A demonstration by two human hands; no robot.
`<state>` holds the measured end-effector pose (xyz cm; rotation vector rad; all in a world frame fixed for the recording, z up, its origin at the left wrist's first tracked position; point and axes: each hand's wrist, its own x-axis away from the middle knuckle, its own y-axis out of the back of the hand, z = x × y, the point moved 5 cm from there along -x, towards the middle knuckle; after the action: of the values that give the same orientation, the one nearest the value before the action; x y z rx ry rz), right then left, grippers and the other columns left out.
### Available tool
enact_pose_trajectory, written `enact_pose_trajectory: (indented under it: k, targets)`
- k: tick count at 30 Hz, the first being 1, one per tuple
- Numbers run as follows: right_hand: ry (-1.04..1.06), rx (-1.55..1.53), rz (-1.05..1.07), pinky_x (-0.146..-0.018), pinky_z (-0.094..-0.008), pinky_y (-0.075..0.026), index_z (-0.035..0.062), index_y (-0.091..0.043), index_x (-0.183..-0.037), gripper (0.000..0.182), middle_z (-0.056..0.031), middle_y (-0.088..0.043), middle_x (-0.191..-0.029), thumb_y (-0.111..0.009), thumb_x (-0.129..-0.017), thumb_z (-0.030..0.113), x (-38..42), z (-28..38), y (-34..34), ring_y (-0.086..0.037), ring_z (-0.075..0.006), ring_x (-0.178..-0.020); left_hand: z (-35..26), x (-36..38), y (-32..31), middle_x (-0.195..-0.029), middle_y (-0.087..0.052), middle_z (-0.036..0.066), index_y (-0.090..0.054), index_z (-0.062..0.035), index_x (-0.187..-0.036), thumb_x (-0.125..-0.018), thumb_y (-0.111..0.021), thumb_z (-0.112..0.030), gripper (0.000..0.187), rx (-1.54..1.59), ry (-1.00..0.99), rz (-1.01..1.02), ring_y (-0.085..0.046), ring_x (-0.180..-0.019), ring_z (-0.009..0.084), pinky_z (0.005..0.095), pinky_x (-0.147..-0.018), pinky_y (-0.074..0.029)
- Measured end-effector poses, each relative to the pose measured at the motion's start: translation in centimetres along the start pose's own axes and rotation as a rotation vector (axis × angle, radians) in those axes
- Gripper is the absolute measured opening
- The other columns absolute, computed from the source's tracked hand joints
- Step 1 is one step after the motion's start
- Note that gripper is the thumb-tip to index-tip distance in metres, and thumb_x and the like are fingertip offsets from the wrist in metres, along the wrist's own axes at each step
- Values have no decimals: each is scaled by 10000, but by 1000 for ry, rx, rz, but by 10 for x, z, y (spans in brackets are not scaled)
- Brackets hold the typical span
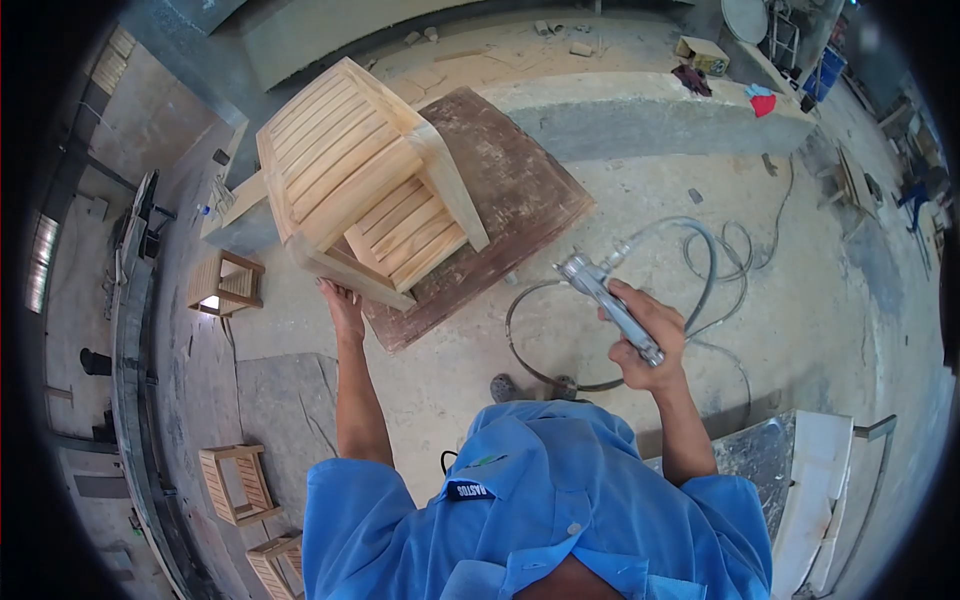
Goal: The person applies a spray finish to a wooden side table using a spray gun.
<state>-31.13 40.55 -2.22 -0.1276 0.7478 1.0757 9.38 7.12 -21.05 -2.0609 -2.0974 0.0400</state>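
Observation:
A slatted wooden stool (340, 150) with a lower shelf stands tilted in view on a brown, worn board (520, 190). My left hand (343, 305) touches the end of a stool leg at its near left corner, fingers bent around the wood. On the right, my right hand (650, 338) is wrapped round a metal spray gun (612, 305), whose head points up and left toward the board. A hose (708, 260) runs from the gun in loops across the floor. The gun does not touch the stool.
Smaller slatted stools (226, 283) stand on the floor at the left and lower left. A low concrete wall (640, 125) runs behind the board, with cloths (762, 103) on it. A grey panel (765, 465) lies at the lower right. Hose coils lie on the floor.

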Motion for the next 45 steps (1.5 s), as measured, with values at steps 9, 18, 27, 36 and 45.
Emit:
enact_pose_trajectory:
  k: [9,18,27,36,45]
  targets:
    - [-441,169,180,-783,-361,-562,-5,-664,-1226,493,-224,-721,-1011,-778,-830,265,76,-138,-48,-733,-323,-936,-19,25,-4,-1619,-260,156,-166,-132,-1591,-958,-360,-723,887,-143,-29,-99,-229,-1496,346,615,-1161,-157]
    - [-392,154,99,-761,-371,-551,50,-651,-1270,521,-188,-723,-1034,-746,-855,350,36,-115,-43,-723,-321,-865,-112,21,-2,-1455,-492,231,-447,8,-1454,-1003,-579,-346,588,-868,-1074,-584,-435,-1362,401,486,-1112,-360]
    - [-36,-52,-53,-766,-364,-551,48,-632,-1292,505,-179,-717,-1045,-782,-833,197,-23,-13,-9,-717,-310,-850,-129,-21,-21,-1253,-646,180,-630,-36,-1291,-914,-602,-376,509,-1038,-1272,-227,-586,-1155,401,524,-953,-468]
    - [-287,-268,162,-689,-301,-527,-15,-646,-1252,485,-128,-689,-814,-747,-806,146,32,-34,-85,-669,-161,-720,-235,1,-5,-1112,-711,160,-748,-191,-1116,-946,-578,-431,340,-1358,-853,-15,-669,-1051,364,482,-855,-511]
    - [-37,-283,397,-645,-354,-516,-3,-639,-1264,588,-169,-690,-866,-832,-742,184,-2,-10,-165,-667,-283,-709,-269,-29,-8,-906,-727,195,-702,-25,-1183,-946,-512,-561,616,-1490,-324,196,-718,-798,291,376,-660,-578]
